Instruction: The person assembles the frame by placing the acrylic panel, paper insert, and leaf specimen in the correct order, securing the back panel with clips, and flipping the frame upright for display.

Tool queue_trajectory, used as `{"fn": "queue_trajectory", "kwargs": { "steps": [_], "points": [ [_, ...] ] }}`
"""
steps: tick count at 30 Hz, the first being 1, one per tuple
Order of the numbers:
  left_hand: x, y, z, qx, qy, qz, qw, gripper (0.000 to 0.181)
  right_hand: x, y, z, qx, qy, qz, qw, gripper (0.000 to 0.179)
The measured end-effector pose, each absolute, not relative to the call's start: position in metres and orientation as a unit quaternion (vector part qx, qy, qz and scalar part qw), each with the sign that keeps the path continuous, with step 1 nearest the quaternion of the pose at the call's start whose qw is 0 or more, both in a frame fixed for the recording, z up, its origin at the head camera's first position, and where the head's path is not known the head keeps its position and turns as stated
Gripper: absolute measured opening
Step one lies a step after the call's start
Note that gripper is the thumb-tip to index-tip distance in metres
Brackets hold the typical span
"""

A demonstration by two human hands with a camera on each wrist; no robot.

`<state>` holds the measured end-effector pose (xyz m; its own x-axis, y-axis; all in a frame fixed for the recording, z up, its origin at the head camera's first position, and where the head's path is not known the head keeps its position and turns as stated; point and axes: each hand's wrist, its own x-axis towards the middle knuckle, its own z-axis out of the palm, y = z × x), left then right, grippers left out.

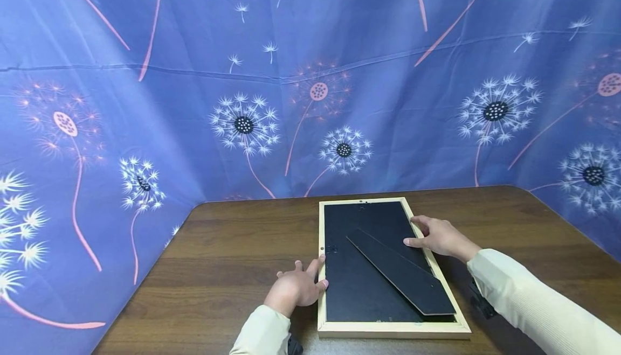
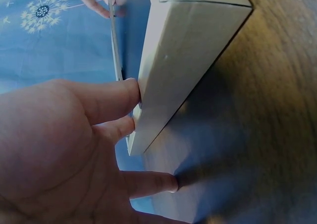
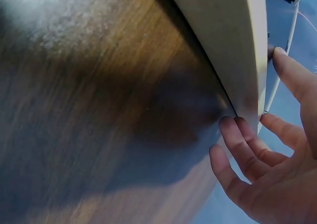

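A picture frame with a pale wooden rim [image 1: 395, 330] lies face down, its black backing board [image 1: 354, 285] up. The black easel leg [image 1: 402, 271] slants across the back, its wide end at the near right. My left hand [image 1: 295, 289] touches the left rail with thumb and index finger, the other fingers spread just above the table in the left wrist view. My right hand [image 1: 439, 236] rests at the right rail, thumb reaching over the backing. In the right wrist view its loosely bent fingers [image 3: 242, 152] lie along the rail's outer side, low by the table.
The frame lies on a brown wood-grain table [image 1: 228, 258] with rounded far corners. Behind and beside it hangs a blue cloth [image 1: 310, 37] with dandelion prints. A small hanger [image 1: 332, 249] sits on the backing's left side. Dark wrist gear [image 1: 482, 301] shows under the right sleeve.
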<state>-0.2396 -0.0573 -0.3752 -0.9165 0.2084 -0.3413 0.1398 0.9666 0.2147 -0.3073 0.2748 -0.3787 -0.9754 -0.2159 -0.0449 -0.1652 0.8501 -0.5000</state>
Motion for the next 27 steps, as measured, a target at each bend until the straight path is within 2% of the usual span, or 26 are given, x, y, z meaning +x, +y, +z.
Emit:
{"fn": "queue_trajectory", "kwargs": {
  "steps": [7, 17, 27],
  "points": [
    [-0.2391, -0.0560, -0.3753, 0.088, 0.975, 0.095, 0.183, 0.055, -0.3091, 0.2749, -0.3788, -0.087, 0.963, -0.251, 0.036, 0.080],
    [-0.2395, -0.0548, -0.3762, 0.076, 0.973, 0.098, 0.193, 0.056, -0.3102, 0.2715, -0.3777, -0.044, 0.962, -0.267, 0.044, 0.082],
    [-0.2397, -0.0557, -0.3741, 0.088, 0.975, 0.099, 0.181, 0.055, -0.3121, 0.2702, -0.3796, -0.035, 0.961, -0.271, 0.039, 0.081]
  ]
}}
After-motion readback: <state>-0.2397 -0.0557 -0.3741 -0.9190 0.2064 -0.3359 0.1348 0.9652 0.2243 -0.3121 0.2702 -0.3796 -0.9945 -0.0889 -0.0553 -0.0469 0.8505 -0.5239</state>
